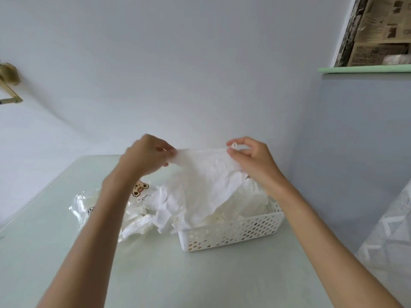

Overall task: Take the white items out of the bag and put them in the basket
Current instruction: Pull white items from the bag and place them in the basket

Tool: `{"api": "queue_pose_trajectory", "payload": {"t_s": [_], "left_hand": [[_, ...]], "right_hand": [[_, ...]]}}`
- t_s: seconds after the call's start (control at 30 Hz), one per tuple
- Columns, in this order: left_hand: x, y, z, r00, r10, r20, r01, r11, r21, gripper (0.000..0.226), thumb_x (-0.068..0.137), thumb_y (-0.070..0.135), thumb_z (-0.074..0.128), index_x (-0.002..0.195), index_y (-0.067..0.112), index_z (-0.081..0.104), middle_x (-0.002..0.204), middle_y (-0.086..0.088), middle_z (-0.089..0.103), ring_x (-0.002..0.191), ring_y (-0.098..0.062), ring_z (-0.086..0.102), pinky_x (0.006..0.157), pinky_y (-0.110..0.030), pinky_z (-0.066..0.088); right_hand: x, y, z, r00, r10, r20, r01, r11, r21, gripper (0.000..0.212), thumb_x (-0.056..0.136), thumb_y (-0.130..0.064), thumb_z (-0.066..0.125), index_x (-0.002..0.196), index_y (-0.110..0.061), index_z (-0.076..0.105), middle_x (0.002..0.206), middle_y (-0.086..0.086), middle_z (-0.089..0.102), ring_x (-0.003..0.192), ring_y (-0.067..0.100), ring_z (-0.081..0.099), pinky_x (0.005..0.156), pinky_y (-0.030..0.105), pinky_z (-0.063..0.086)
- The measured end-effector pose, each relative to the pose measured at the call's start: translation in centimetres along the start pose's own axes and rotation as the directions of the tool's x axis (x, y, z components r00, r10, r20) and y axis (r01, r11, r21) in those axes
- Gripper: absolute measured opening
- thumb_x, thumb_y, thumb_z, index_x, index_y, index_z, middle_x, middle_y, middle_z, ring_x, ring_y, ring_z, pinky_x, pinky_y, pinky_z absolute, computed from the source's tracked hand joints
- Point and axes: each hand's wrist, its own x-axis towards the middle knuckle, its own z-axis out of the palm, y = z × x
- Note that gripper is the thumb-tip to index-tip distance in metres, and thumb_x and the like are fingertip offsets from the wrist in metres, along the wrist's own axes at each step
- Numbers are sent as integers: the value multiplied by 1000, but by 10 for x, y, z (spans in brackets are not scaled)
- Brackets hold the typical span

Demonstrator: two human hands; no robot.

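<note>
My left hand [145, 155] and my right hand [249, 158] each pinch an upper corner of a thin white sheet [206, 185], stretched between them in the air. The sheet hangs down over the white perforated basket [233, 232], which holds more white items. To the left of the basket lies a crumpled clear plastic bag [89, 210] printed with cartoon bears. Several white items [162, 214] spill from it onto the table, partly hidden by my left forearm.
The pale green table [155, 274] stands against a light wall. A patterned cloth [389, 241] lies at the right edge. A green shelf [364, 68] with papered boxes sits high at the right.
</note>
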Motion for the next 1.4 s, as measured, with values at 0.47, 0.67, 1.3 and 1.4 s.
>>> {"api": "queue_pose_trajectory", "payload": {"t_s": [0.47,0.67,1.3,1.4], "left_hand": [[71,4,128,999,27,-20,-20,954,299,20,91,39,60,109,31,67,112,7,67,107,-19,60,76,-27,41],[26,9,152,916,400,-22,-368,861,350,39,100,44,38,132,25,50,139,6,49,127,-16,42,96,-33,40],[-6,-28,138,830,-29,557,-316,798,513,114,75,86,29,149,16,-22,156,-1,-28,143,-15,-26,119,-41,-12],[-4,-32,137,815,-110,569,-273,793,544,118,73,88,30,148,16,-24,156,0,-29,144,-16,-25,120,-41,-10]], "right_hand": [[28,124,-20,993,41,-115,-107,748,-655,20,95,-35,54,109,-22,58,62,-4,56,66,21,57,56,27,34],[29,124,-14,999,-26,22,33,571,-820,42,94,-49,50,125,-20,50,103,5,69,95,28,64,67,30,38],[-4,93,13,823,226,521,107,839,-533,49,104,-35,33,151,-28,22,157,-7,14,145,9,11,116,33,15],[3,114,-9,688,539,486,-24,687,-727,62,103,-45,23,152,-26,-9,158,-9,-22,144,10,-21,117,38,-5]]}}
